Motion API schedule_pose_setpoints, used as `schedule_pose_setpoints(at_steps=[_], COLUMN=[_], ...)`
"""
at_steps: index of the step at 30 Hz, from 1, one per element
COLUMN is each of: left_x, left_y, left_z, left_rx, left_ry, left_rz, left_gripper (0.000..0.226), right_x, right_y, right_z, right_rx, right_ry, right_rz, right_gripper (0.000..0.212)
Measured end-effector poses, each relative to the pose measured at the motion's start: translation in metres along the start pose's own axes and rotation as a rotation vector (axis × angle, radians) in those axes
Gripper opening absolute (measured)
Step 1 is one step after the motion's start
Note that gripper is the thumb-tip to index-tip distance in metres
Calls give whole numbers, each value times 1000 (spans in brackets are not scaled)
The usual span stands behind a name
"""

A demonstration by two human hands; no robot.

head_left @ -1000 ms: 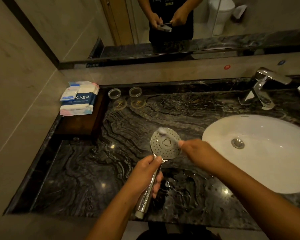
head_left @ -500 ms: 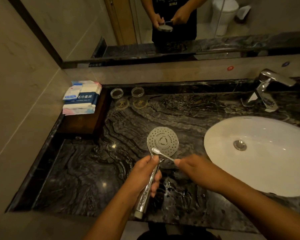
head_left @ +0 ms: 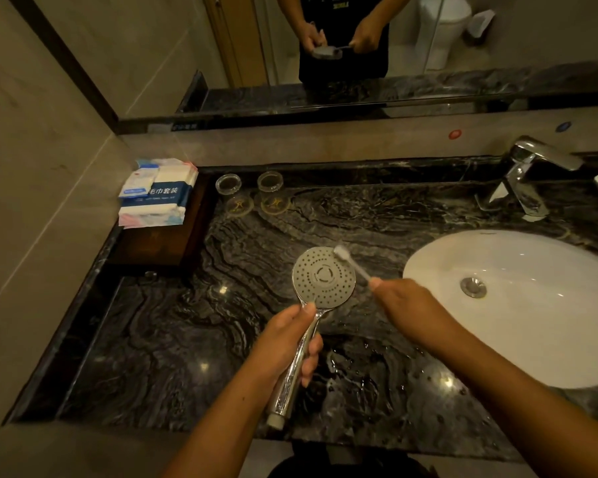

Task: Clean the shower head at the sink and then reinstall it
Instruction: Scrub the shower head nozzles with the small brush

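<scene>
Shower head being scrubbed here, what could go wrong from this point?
The shower head is held over the countertop, not the sink, so dirty water may pool on the already wet-looking marble. The left hand grips a shiny handle that could slip. The toothbrush in the right hand sits at the face's rim and might skid off.

Pretty dim overall, with a warm brownish cast. Light seems to come from overhead: small bright spots glint off the wet black marble countertop, and the chrome on the shower head handle and the faucet flares. The white sink is the brightest patch. The toothbrush tip is smeared by motion blur. The wide-angle lens bends the counter edge and walls near the borders, and the corners are soft.
</scene>
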State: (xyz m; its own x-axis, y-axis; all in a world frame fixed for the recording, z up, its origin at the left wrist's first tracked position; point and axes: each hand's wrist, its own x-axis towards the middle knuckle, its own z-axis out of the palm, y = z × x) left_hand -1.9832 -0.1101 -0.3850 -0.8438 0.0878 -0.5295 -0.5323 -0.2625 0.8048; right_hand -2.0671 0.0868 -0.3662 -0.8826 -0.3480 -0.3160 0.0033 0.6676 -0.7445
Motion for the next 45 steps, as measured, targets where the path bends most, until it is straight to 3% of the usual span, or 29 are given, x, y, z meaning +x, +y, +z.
schedule_pose_setpoints(at_steps=[2, 4, 8, 12, 13, 17, 18, 22, 23, 27, 32, 36, 41, 45], left_x=[0, -1, -1, -1, 0, 0, 1, 3, 3, 4, 8, 10, 14, 15], left_y=[-1, -4, -6, -5, -5, -5, -5, -9, -11, -15, -10, -8, -8, -12], left_z=[-2, -4, -4, -7, -8, -7, -7, -11, -12, -13, -20, -21, -26, -30], left_rx=[18, 17, -16, -31, -34, -64, -71, -83, -83, -86, -92, -97, -120, -129], left_ry=[22, 35, 38, 42, 37, 40, 40, 80, 85, 87, 88, 74, 75, 80], left_rz=[-7, -11, -22, -22, -19, -22, -22, -38, -42, -44, -47, -39, -47, -57], left_gripper=[26, 27, 28, 27, 27, 25, 24, 24, 24, 25, 26, 24, 25, 23], right_x=[-7, -12, 3, -15, -16, 6, 6, -12, -11, 16, 2, 19, 8, 32], right_y=[6, 9, 6, 5, 6, 2, 0, 3, 7, 11, 10, 8, 10, 14], right_z=[15, 21, 2, 23, 23, 10, 11, 37, 39, 29, 39, 27, 44, 28], right_rx=[-90, -111, 81, -15, -21, -2, 15, -8, -1, 39, -10, 15, 23, 105], right_ry=[-192, -251, 27, -286, -298, 37, 52, -295, -298, 35, -319, -21, -310, -31], right_rz=[-43, -42, 32, -4, -6, 14, 14, 40, 45, 86, -27, 21, 21, 150], right_gripper=[50, 50, 50, 49, 50, 52, 52, 52, 52, 50, 51, 53, 52, 51])
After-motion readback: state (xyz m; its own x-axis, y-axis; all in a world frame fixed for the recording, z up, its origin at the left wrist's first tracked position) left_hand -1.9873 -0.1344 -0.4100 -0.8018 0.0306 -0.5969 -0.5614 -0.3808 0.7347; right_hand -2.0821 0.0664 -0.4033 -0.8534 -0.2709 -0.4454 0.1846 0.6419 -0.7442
